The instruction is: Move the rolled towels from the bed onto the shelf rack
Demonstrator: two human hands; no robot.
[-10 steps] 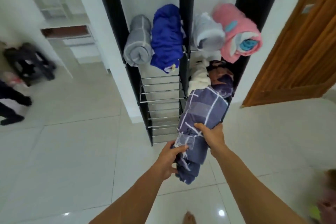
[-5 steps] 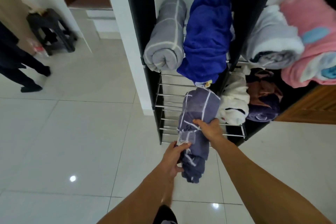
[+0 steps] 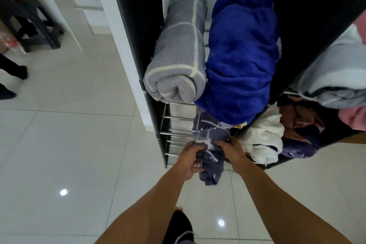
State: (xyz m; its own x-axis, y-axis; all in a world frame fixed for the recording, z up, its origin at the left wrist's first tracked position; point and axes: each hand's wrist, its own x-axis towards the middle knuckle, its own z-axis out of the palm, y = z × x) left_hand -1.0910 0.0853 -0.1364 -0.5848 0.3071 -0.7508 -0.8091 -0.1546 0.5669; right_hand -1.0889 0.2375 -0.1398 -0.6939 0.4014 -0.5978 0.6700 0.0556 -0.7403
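Both my hands hold a rolled purple towel with white lines (image 3: 209,138). My left hand (image 3: 190,159) grips its near end from the left, my right hand (image 3: 230,149) from the right. Its far end lies on the wire bars of the black shelf rack (image 3: 168,127), on the lower left tier, tucked under a blue towel (image 3: 241,55). A grey towel with white stripes (image 3: 178,55) lies beside the blue one on the upper left tier. The right section holds a white towel (image 3: 263,138), a brown and purple one (image 3: 301,125) and a pale grey one (image 3: 332,81).
The floor is glossy white tile (image 3: 69,154). A white pillar (image 3: 116,25) stands just left of the rack. A dark stool (image 3: 29,20) is at the far left, and another person's dark feet (image 3: 13,77) show at the left edge. My own foot (image 3: 178,226) is below.
I have come closer to the rack and shifted left. The purple towel has gone from held in the air in front of the rack to resting on the lower left tier under the blue towel.
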